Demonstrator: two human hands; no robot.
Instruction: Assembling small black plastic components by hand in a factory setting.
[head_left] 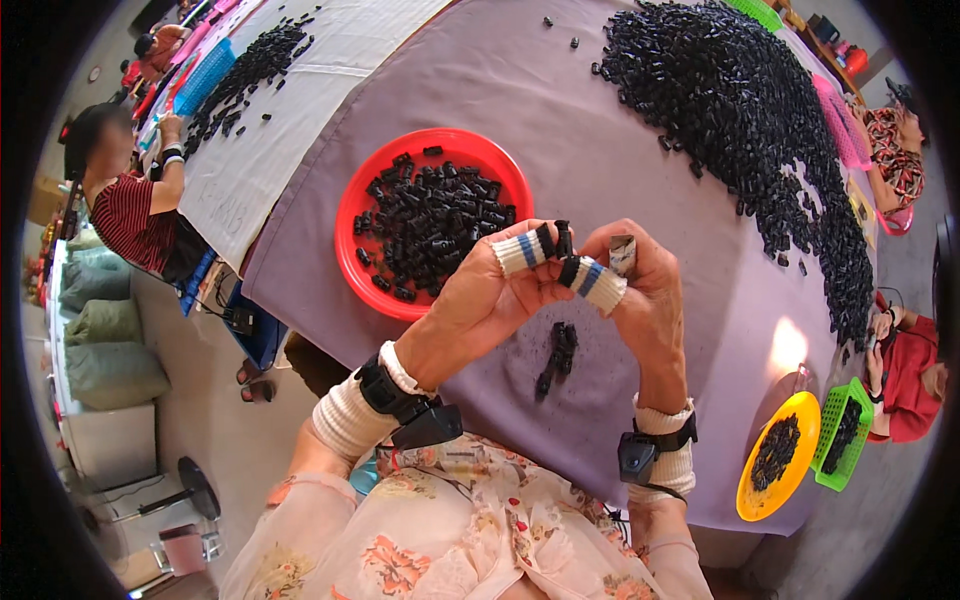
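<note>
Small black plastic parts (pixel 560 240) sit pinched between both hands, left hand (pixel 490 290) and right hand (pixel 640 290), above the purple-clothed bench (pixel 620 150); few finished pieces (pixel 558 355) lie below; red round plastic bowl (pixel 432 222) remains full, so much seems left.

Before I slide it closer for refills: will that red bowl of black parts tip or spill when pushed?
Probably not. The red bowl looks wide and shallow, so tipping seems unlikely. The black parts lie loose below its rim, so they would likely shift but stay in. On the purple cloth it may drag.
</note>
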